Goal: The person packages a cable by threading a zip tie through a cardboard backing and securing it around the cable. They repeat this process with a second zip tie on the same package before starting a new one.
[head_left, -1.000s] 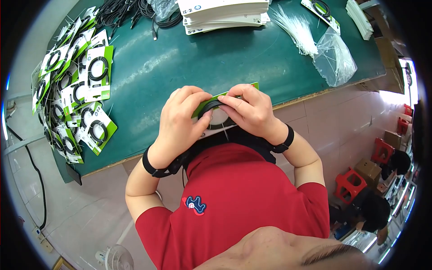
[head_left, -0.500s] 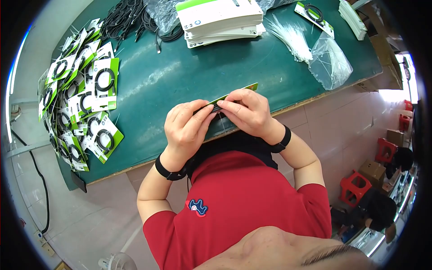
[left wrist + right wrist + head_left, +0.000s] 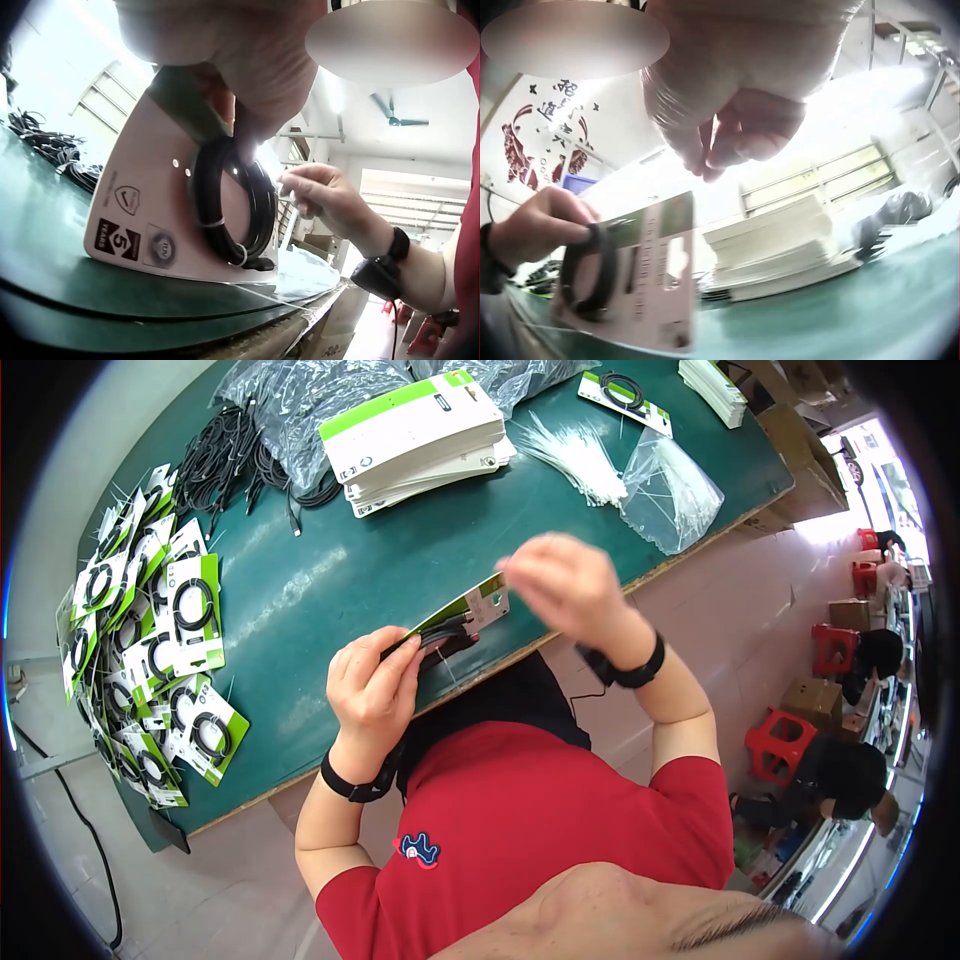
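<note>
My left hand [image 3: 368, 685] pinches a coiled black cable [image 3: 440, 632] against a white and green packaging card [image 3: 487, 605] near the table's front edge. In the left wrist view the card [image 3: 127, 202] stands on edge, and white zip ties bind the coil [image 3: 217, 195] to it. A thin white tail [image 3: 262, 294] of a zip tie sticks out at the bottom. My right hand [image 3: 570, 588], blurred, is lifted by the card's far end with fingers loosely bent. In the right wrist view these fingers [image 3: 757, 142] hold nothing and are apart from the card.
A heap of carded cables [image 3: 150, 650] covers the table's left side. At the back lie loose black cables [image 3: 220, 455], a stack of cards [image 3: 420, 435], loose white zip ties [image 3: 580, 465], a plastic bag of ties [image 3: 675, 500] and another carded cable [image 3: 625, 400].
My right hand has let go of the cable and card and risen to the right. The left hand keeps its hold, and the card has shifted left and tilted, showing its hanging-hole end.
</note>
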The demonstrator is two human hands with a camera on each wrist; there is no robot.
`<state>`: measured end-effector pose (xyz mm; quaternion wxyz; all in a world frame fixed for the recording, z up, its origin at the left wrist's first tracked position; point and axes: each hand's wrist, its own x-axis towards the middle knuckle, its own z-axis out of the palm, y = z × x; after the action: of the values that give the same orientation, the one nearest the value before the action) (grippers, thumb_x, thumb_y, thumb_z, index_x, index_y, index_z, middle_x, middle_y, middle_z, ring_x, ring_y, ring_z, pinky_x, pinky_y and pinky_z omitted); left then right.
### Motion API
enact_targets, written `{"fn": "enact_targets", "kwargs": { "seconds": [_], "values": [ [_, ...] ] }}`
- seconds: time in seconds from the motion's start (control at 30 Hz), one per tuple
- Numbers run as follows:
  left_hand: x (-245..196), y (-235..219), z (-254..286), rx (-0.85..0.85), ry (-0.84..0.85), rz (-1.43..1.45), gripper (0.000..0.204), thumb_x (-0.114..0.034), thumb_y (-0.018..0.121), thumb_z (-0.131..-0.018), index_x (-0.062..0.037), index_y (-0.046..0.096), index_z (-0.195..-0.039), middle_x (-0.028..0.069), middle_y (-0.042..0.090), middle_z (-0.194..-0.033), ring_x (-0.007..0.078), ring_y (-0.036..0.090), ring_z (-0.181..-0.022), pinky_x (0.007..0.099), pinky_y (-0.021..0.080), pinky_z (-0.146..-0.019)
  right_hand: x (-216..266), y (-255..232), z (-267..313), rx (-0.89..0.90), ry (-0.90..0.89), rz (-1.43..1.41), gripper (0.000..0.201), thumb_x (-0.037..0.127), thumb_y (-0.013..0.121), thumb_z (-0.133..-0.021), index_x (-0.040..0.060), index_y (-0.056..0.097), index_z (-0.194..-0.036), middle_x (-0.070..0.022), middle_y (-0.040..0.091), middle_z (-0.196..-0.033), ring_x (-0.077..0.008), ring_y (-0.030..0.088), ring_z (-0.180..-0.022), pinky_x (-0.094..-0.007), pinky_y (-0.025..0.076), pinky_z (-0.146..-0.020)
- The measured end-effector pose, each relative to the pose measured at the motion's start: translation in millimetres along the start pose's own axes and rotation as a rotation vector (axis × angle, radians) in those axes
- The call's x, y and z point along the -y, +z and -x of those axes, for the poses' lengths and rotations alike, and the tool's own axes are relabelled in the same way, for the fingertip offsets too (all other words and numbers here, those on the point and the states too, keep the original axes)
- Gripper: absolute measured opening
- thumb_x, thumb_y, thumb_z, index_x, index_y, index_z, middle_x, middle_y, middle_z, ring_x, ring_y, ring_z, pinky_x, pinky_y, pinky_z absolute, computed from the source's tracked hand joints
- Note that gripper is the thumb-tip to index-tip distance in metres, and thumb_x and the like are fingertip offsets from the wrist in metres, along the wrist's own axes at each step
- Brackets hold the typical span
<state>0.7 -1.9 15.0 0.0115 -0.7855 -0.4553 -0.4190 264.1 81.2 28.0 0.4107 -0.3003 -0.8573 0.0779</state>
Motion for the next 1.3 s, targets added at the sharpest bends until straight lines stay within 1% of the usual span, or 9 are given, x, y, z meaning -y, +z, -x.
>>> {"fn": "enact_targets", "kwargs": {
  "seconds": [0.1,0.13,0.2,0.33,0.63,0.9,1.13,1.27,1.3],
  "values": [
    [-2.7,-1.5,-0.5,0.001,0.010,0.006,0.020,-0.001,0.079,-0.072,-0.0036,0.072,-0.091,0.0076,0.069,-0.096,0.0241,0.066,-0.080,0.0343,0.049,-0.069,-48.9,-24.7,-4.8,0.099,0.188,0.282,0.014,0.007,0.072,-0.083,0.0084,0.071,-0.096,-0.0084,0.066,-0.089,-0.0284,0.066,-0.079,-0.0361,0.055,-0.067],
    [-4.1,-1.8,-0.7,0.004,0.010,0.010,0.020,-0.001,0.079,-0.072,-0.0036,0.072,-0.090,0.0075,0.069,-0.096,0.0241,0.066,-0.080,0.0344,0.049,-0.069,-67.2,-28.7,-4.1,0.097,0.184,0.285,0.014,0.007,0.072,-0.083,0.0084,0.071,-0.096,-0.0084,0.066,-0.089,-0.0284,0.066,-0.079,-0.0361,0.055,-0.067],
    [-5.9,-2.9,-0.8,0.002,0.012,0.013,0.020,0.000,0.079,-0.072,-0.0035,0.071,-0.090,0.0074,0.069,-0.095,0.0241,0.066,-0.080,0.0345,0.049,-0.069,-100.1,-30.6,0.1,0.222,0.264,0.575,0.011,0.007,0.069,-0.083,0.0090,0.071,-0.093,-0.0079,0.062,-0.088,-0.0287,0.065,-0.083,-0.0390,0.055,-0.070],
    [-6.7,-3.7,-1.8,0.006,0.011,0.012,0.019,0.000,0.079,-0.072,-0.0038,0.071,-0.089,0.0071,0.069,-0.095,0.0240,0.066,-0.079,0.0345,0.049,-0.069,-129.2,-25.1,2.9,0.316,0.336,0.750,0.012,0.003,0.066,-0.082,0.0094,0.070,-0.092,-0.0077,0.059,-0.087,-0.0278,0.064,-0.088,-0.0413,0.055,-0.073],
    [-3.9,-3.5,-3.1,0.010,-0.003,0.028,0.019,0.000,0.079,-0.072,-0.0042,0.071,-0.088,0.0065,0.069,-0.095,0.0236,0.066,-0.080,0.0341,0.049,-0.069,-145.3,-33.1,2.1,0.450,0.208,0.767,0.012,0.000,0.062,-0.081,0.0089,0.068,-0.087,-0.0077,0.058,-0.091,-0.0262,0.064,-0.090,-0.0391,0.056,-0.072],
    [-2.6,-3.3,-2.1,0.015,-0.008,0.030,0.019,0.000,0.079,-0.071,-0.0044,0.071,-0.088,0.0069,0.069,-0.094,0.0239,0.066,-0.080,0.0341,0.050,-0.070,-148.4,-39.7,-0.1,0.360,-0.003,0.641,0.007,0.004,0.067,-0.080,0.0079,0.066,-0.085,-0.0057,0.060,-0.092,-0.0243,0.065,-0.088,-0.0370,0.056,-0.069],
    [-1.6,-3.0,-0.7,0.018,0.000,0.041,0.021,0.000,0.080,-0.070,-0.0044,0.072,-0.089,0.0073,0.069,-0.094,0.0244,0.066,-0.079,0.0348,0.050,-0.070,-132.3,-43.5,-4.3,0.175,-0.109,0.474,0.013,0.002,0.070,-0.083,0.0078,0.069,-0.095,-0.0049,0.068,-0.103,-0.0229,0.066,-0.082,-0.0331,0.056,-0.070],
    [-2.7,-3.7,-1.8,0.026,-0.002,0.039,0.022,0.001,0.080,-0.070,-0.0044,0.072,-0.089,0.0073,0.069,-0.095,0.0243,0.067,-0.080,0.0347,0.050,-0.070,-113.0,-36.2,-5.1,-0.042,0.008,0.204,0.011,0.001,0.066,-0.090,0.0056,0.069,-0.100,-0.0060,0.069,-0.106,-0.0182,0.068,-0.078,-0.0293,0.056,-0.067],
    [-3.1,-3.2,-3.0,0.025,0.006,0.046,0.022,0.001,0.080,-0.070,-0.0045,0.072,-0.090,0.0072,0.069,-0.095,0.0242,0.067,-0.080,0.0347,0.050,-0.070,-104.2,-34.4,-6.5,-0.042,0.006,0.200,0.011,0.001,0.066,-0.090,0.0056,0.069,-0.100,-0.0060,0.069,-0.106,-0.0182,0.068,-0.078,-0.0293,0.056,-0.067]
  ]
}}
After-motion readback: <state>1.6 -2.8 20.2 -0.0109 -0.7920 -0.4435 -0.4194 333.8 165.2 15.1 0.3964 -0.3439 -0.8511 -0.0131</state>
